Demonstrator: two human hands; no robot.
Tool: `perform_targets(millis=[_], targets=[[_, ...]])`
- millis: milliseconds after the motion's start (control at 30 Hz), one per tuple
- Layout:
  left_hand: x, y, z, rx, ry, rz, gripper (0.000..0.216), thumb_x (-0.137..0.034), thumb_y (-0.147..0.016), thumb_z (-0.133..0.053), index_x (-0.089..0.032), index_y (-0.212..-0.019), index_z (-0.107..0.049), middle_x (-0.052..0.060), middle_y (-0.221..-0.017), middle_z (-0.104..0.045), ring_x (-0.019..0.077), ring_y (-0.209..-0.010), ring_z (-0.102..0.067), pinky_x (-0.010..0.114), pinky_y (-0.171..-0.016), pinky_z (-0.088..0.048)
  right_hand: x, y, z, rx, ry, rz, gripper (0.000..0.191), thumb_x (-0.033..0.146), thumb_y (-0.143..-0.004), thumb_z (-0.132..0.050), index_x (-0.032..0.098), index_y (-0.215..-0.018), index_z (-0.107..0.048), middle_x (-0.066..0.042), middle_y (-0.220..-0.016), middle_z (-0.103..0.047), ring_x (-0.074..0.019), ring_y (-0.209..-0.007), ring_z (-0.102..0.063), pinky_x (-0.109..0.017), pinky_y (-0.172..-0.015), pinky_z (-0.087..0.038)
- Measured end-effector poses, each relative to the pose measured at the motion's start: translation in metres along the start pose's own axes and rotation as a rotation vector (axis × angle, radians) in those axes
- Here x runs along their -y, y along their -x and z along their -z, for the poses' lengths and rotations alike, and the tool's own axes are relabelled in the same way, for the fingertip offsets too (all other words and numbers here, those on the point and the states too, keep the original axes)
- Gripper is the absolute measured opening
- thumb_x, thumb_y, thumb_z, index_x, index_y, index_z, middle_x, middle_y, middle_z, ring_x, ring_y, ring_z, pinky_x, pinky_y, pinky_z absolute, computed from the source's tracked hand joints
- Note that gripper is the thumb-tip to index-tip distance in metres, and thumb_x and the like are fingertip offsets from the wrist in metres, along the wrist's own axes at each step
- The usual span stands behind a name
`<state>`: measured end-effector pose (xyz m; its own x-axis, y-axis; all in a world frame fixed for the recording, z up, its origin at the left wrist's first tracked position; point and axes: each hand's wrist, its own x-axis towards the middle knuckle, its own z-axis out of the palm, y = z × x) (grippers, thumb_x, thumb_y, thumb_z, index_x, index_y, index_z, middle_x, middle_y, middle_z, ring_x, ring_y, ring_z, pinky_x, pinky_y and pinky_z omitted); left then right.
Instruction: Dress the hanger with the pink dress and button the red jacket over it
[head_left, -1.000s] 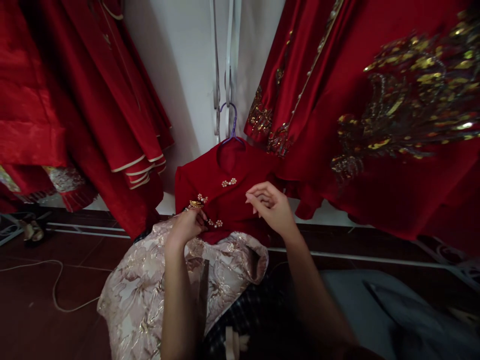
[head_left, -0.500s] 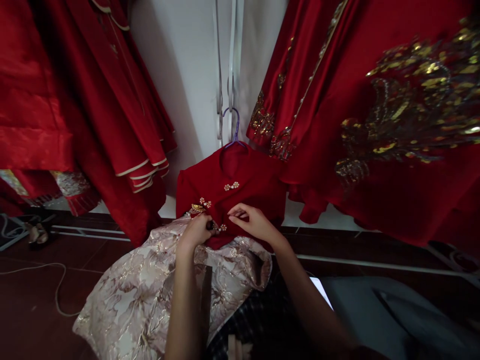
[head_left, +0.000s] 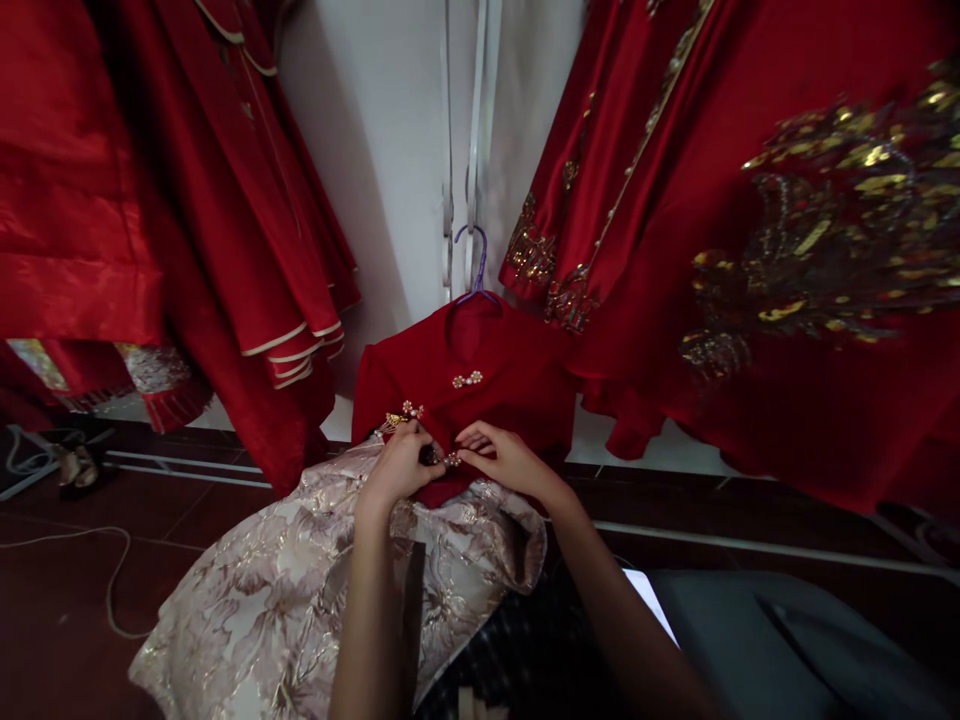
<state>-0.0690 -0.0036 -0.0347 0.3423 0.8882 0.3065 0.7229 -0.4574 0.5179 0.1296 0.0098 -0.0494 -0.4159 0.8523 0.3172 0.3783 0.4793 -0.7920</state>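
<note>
A red garment with pearl clasps down its front hangs from a purple hanger. At its lower front my left hand is closed in a pinch on the left part of the lowest pearl clasp. From the other side my right hand has its bent fingertips and thumb at the clasp's right end. The fingers partly cover the clasp, so its fastening is hidden. A pearl clasp sits higher, near the neckline. Beside my left fingers are a flower-shaped pearl piece and a gold ornament.
Pale floral brocade fabric spreads below the red garment and over my lap. Red garments hang on the left, and a sequined red garment on the right. A white rack pole stands behind. A lit screen lies at lower right.
My right hand has moved down and left to the lowest clasp, where it was apart from it before. My left hand keeps its pinch. The view has shifted slightly.
</note>
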Motion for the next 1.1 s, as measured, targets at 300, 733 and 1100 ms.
perform_targets(millis=[300,733,1100], targets=[[-0.002,-0.005,0.0,0.022,0.094,-0.076,0.01,-0.024,-0.077,-0.055,-0.017,-0.08,-0.062,0.001,-0.076,-0.065,0.012,-0.068,-0.057,0.022,-0.067,-0.04,-0.008,-0.002,-0.003,-0.087,0.066,0.026,0.018,0.029,-0.074,-0.064,0.019,-0.087,-0.058,-0.003,-0.083,-0.06,-0.0134,-0.076,-0.058,-0.026,-0.066,-0.05],[-0.015,-0.002,0.008,0.021,0.12,-0.056,0.008,-0.024,-0.075,-0.056,-0.018,-0.077,-0.061,-0.001,-0.076,-0.067,0.0116,-0.07,-0.059,0.021,-0.067,-0.04,-0.006,-0.002,-0.002,-0.075,0.199,0.052,0.016,0.033,-0.075,-0.065,0.02,-0.084,-0.064,-0.003,-0.083,-0.059,-0.0137,-0.077,-0.057,-0.027,-0.069,-0.047],[0.003,-0.002,-0.002,-0.043,0.498,0.052,0.027,-0.041,-0.074,-0.063,-0.017,-0.085,-0.058,0.002,-0.077,-0.066,0.014,-0.074,-0.061,0.024,-0.07,-0.043,0.002,-0.003,0.003,-0.084,0.114,0.013,0.021,0.039,-0.076,-0.063,0.019,-0.082,-0.064,-0.004,-0.085,-0.059,-0.0138,-0.076,-0.057,-0.026,-0.064,-0.046]])
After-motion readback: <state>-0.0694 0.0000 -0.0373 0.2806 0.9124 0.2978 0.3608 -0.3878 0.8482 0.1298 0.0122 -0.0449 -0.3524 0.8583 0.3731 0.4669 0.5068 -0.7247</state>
